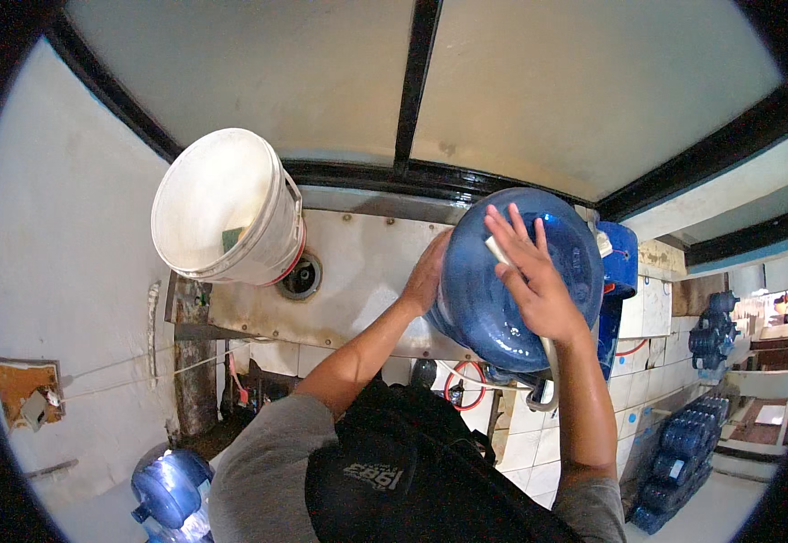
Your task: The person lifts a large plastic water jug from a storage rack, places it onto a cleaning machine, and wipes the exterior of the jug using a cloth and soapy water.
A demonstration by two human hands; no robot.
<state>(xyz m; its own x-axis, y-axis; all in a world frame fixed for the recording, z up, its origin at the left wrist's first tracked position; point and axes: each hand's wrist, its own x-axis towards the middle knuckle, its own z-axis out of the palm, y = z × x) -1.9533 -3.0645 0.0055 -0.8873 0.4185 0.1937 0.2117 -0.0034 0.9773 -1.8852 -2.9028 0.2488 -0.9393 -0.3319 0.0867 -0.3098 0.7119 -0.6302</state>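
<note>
A large blue plastic water jug [465, 298] stands at the right end of the metal counter [360, 271], its round base turned up towards me. My left hand [428, 275] grips the jug's left side, the fingertips partly hidden behind it. Across the base lies my right hand [533, 278], fingers spread, with a pale hose [549, 356] under its palm. The hose's end [496, 250] pokes out beside the fingers, and its other part bends down past my wrist. The jug's neck is hidden beneath it.
A white bucket [258, 251] with a green scouring sponge [232, 239] inside stands left, next to a round drain [300, 276]. Dark-framed panels [401, 136] rise behind. More jugs [170, 492] stand lower left; stacked ones [682, 455] lie right. A red hose [465, 407] hangs below.
</note>
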